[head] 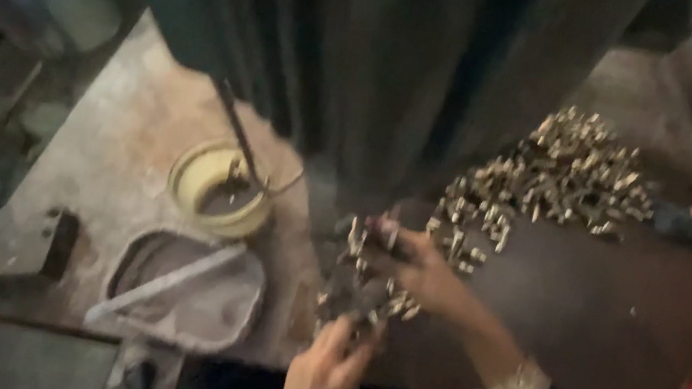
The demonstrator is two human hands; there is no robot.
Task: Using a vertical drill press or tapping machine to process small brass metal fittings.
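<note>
Fingers [360,340] seemingly cupping brass pieces [363,290].

Pile: small metal parts [552,176] lie heaped on the table [623,313], right of the machine column [385,62].
Hands: left hand [322,385] and right hand [422,271] meet before the column.
Left: round tin [213,187] behind a shallow tray [192,290].

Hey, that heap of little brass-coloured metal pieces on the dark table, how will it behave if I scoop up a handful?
The heap of small metal pieces looks loose, so a handful would likely spill between fingers. Stragglers lie scattered at its edge, suggesting they slide or roll easily. Being metal, they are probably heavy for their size. The right hand and left hand already cup some.
</note>
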